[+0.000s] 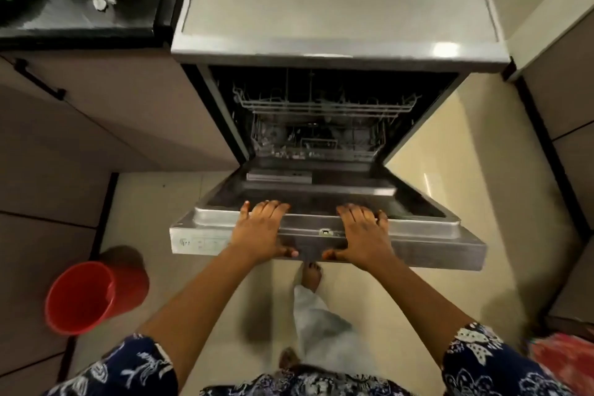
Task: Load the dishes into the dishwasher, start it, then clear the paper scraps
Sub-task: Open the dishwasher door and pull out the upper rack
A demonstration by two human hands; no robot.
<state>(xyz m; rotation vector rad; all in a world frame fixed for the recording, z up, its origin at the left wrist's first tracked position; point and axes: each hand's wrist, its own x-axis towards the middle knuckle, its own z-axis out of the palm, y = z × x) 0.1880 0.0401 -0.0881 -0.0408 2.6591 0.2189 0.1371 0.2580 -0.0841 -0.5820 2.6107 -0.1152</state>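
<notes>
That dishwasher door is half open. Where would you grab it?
Grip the dishwasher door by its free top edge, from the front, as the left hand and right hand do: fingers over the rim, thumbs on its outer face, either side of centre. It is wide.

Home kitchen: freestanding steel dishwasher (337,6) at centre with racks inside, black countertop (80,21) upper left, brown cabinets (122,119) with bar handle at left, red bucket (82,296) on tiled floor (450,202) lower left.

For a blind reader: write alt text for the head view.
A person's left grip and right grip clasp the top edge of a half-open dishwasher door. Wire racks show inside; a red bucket sits on the floor at left.
</notes>
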